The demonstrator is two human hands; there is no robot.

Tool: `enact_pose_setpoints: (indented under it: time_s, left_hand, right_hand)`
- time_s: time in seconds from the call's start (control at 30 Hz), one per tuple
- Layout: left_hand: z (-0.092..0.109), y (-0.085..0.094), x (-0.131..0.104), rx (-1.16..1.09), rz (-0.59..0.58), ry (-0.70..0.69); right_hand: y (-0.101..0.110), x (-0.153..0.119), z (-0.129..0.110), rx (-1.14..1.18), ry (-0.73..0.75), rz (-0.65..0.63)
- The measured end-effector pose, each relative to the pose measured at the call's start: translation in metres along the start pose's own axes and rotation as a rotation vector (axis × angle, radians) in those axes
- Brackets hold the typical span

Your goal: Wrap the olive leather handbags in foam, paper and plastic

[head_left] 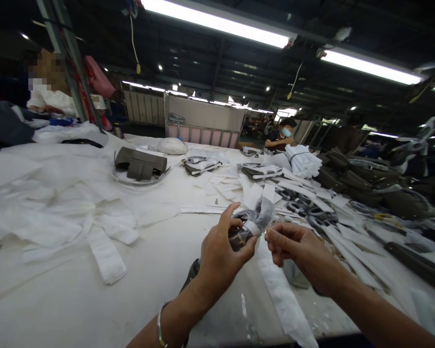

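Bundle (266,212), wrapped, white band (253,228): is resting in the grasp of the left hand (221,249), above the table (159,275). Right hand (293,244) is curling just beside the band; whether it is gripping anything, one cannot tell.

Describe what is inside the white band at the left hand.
Dark coils and translucent plastic stick out of the white band. The part beneath the band is covered, and the left hand hides more of the coils.
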State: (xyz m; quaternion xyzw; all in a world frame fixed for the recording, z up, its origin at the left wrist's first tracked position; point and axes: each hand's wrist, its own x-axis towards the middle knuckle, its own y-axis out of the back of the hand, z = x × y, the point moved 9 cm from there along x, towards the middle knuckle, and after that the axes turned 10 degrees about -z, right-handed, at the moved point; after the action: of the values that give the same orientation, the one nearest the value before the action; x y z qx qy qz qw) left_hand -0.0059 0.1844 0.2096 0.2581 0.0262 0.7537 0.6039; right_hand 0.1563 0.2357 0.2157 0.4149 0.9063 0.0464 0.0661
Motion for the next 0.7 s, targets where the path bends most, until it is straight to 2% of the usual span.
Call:
enact_pose_setpoints:
  time_s: [0.33,0.6,0.7]
  left_hand:
    - [0.003,-0.002,-0.003,0.081,0.013,-0.038]
    - [0.019,-0.005,-0.007,0.237,0.034,-0.27]
    - [0.021,-0.006,-0.007,0.252,0.022,-0.305]
  right_hand:
    - [-0.008,-0.006,0.017,0.18,-0.131,-0.02]
    - [-0.01,-0.01,0.027,0.26,-0.151,-0.041]
    - [-0.011,-0.011,0.025,0.288,-0.155,-0.036]
